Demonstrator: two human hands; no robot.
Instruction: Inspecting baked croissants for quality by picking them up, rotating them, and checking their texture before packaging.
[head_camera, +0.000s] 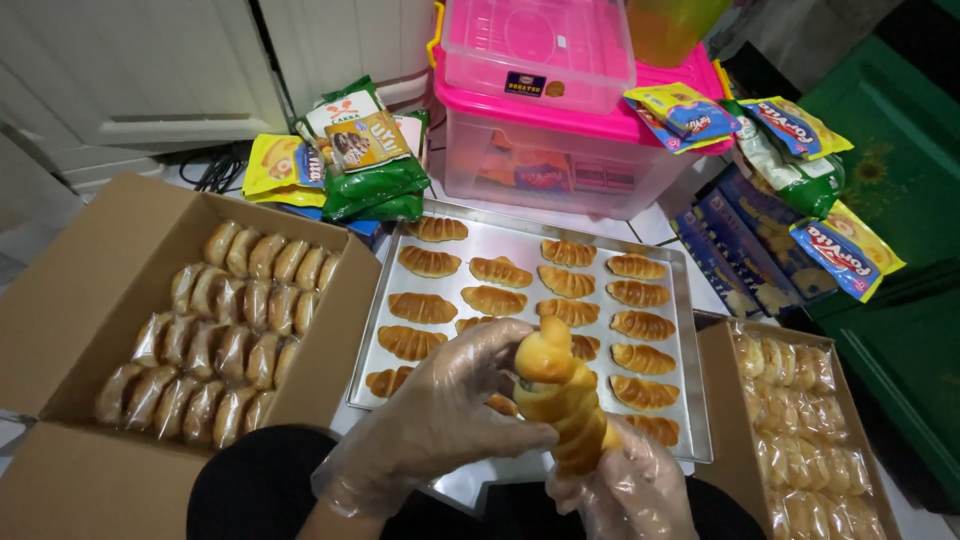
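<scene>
- Pastry roll (562, 398): golden, ridged, held upright between both hands, above the near edge of the tray.
- Left hand (440, 420): in a clear plastic glove, fingers curled around the roll's upper part from the left, closed on it.
- Right hand (630, 490): also gloved, cupped under the roll's lower end, gripping it from below.
- Metal tray (690, 400): just beyond the hands, carrying rows of unwrapped pastries of the same kind.
- Open cardboard box (70, 290): left of the left hand, filled with rows of plastic-wrapped pastries.
- Second cardboard box (720, 400): right of the right hand, likewise packed with wrapped pastries.
- Pink plastic container (560, 140): beyond the tray, far from both hands, with a smaller clear pink box stacked on its lid.
- Green and yellow packets (350, 150): beyond the tray to the left; similar packets lie to the right of the container.
</scene>
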